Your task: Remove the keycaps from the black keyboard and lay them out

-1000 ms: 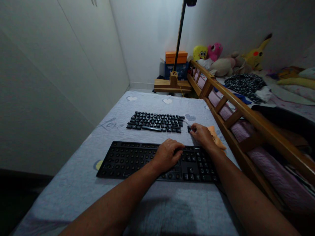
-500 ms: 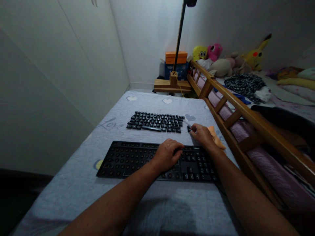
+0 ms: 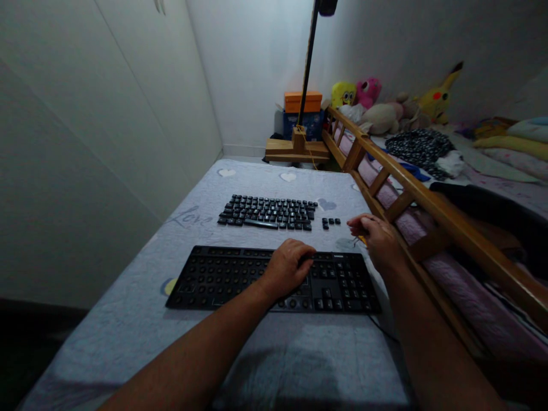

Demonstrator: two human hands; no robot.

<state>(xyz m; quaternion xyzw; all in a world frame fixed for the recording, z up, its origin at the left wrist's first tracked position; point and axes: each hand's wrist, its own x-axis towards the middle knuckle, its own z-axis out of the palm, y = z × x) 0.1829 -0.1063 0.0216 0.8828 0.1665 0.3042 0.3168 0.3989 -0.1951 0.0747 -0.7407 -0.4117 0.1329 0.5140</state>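
Note:
A black keyboard point(image 3: 257, 274) lies flat on the cloth-covered surface, many keycaps off its left and middle parts; the keypad at its right still has its caps. My left hand point(image 3: 286, 265) rests on it, fingers bent together over its back part. Beyond the keyboard, loose black keycaps point(image 3: 268, 212) are laid out in rows, with a long bar-shaped cap in front. Several small keycaps point(image 3: 331, 221) sit apart to their right. My right hand point(image 3: 374, 234) is closed above the right edge, with the thin wires of a keycap puller point(image 3: 355, 241) sticking out under its fingers.
An orange cloth point(image 3: 363, 241) is partly hidden behind my right hand. A wooden bed rail point(image 3: 398, 177) runs along the right side. The keyboard's cable point(image 3: 382, 329) trails off at front right. A wooden stand point(image 3: 297, 149) with a pole is beyond the far edge.
My right hand has moved right and toward me, away from the small keycaps, which now show fully. The left hand stays on the keyboard. The view has shifted slightly.

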